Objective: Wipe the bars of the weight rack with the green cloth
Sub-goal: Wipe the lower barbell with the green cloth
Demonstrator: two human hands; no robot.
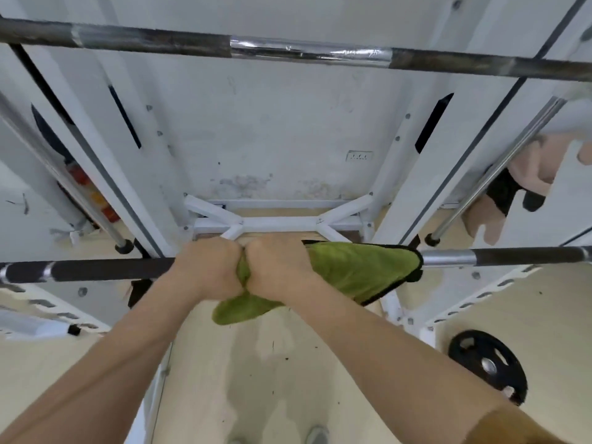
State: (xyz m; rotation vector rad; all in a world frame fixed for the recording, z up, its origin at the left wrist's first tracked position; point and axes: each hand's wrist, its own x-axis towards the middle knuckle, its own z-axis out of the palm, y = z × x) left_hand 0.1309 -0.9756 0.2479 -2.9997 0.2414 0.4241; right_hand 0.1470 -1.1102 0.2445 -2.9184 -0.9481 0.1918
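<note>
In the head view, both hands were closed in fists side by side, knuckles touching, over the dark, round lower bar [96, 271] of the white-painted steel weight rack [275, 223]. The right hand [279, 267] gripped the green cloth [352, 271], a soft fabric edged in black, which was wrapped over the bar. From that hand the cloth spread outward along the bar to the right as far as a chrome sleeve, and a loose fold hung just below the wrists. The left hand [208, 267] curled round the bar with the bunched cloth squeezed against its inner side. Whether any cloth lay under its fingers could not be told.

Beyond the hands and higher up, a long rusty-brown upper bar [307, 54] with a shiny chrome middle ran across the rack. Well to the right of the right hand, a slim chrome guide rod [499, 168] slanted down to the floor. Below the right forearm, a black round weight plate [487, 366] lay flat on the pale floor. Between the forearms, grey shoes [317, 435] showed at the lower edge.
</note>
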